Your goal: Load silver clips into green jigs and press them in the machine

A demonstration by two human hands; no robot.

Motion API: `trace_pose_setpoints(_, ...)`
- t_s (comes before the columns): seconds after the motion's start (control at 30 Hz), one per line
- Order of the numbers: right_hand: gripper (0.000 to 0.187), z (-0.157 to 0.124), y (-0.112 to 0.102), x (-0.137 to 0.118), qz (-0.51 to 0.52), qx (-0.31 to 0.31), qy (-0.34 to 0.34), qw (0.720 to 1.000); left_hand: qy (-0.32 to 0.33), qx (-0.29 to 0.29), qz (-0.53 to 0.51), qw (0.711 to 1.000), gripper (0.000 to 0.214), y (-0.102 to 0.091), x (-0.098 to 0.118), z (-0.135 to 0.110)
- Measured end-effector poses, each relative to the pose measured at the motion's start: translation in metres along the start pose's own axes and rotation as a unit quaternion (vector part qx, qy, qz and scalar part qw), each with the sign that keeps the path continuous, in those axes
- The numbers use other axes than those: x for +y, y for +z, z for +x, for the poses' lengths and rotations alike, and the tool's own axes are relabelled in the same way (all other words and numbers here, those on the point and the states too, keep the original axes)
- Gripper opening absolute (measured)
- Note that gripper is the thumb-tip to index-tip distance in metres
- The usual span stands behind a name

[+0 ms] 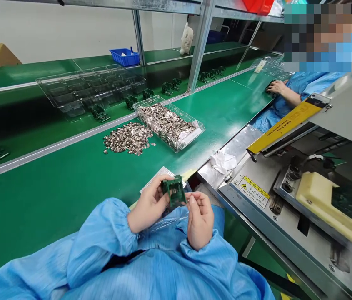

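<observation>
A dark green, frame-like plastic part [176, 192] with a square opening is gripped by my left hand [149, 204], above my lap. My right hand [201, 216] is at the part's right edge, its thumb and forefinger pinched together. What that pinch holds, if anything, is too small to make out. Beyond my hands, a loose pile of small metal pieces [128, 138] lies on the green table [53, 187]. A clear plastic box [180, 146] beside the pile holds many more such pieces. Under my hands a clear plastic film [171, 218] shows in part.
Several dark green parts [99, 112] stand along the strip behind the metal rail, near a clear compartment tray [91, 85]. At right is a machine with a warning label [253, 191]; a white cloth [223, 161] lies by it. A co-worker's hand [277, 87] holds a dark item farther back.
</observation>
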State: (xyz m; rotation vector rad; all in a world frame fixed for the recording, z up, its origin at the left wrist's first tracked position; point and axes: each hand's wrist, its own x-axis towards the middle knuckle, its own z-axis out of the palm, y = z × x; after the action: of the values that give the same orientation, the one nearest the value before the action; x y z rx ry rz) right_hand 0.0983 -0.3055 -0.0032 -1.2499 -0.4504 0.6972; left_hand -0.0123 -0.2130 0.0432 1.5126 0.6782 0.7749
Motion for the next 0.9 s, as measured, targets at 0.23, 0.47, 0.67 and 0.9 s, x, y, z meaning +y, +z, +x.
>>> trace_pose_setpoints(0.23,0.040,0.021,0.000,0.026,-0.136,-0.093,0.027,0.986,0.056,0.057,0.058,0.995,0.037,-0.007,-0.028,0.054)
trace_pose_setpoints(0.47,0.050,0.023,0.016,0.039,-0.170,-0.072,-0.028,0.983,0.054,0.006,0.100,0.994,0.037,-0.008,-0.029,0.056)
trace_pose_setpoints(0.67,0.047,0.026,0.005,0.056,-0.232,-0.092,-0.081,0.965,0.049,0.007,0.126,0.991,0.036,-0.009,-0.026,0.055)
trace_pose_setpoints(0.9,0.041,0.038,-0.011,0.064,-0.322,-0.194,-0.093,0.922,0.049,0.009,0.136,0.989,0.036,-0.009,-0.024,0.056)
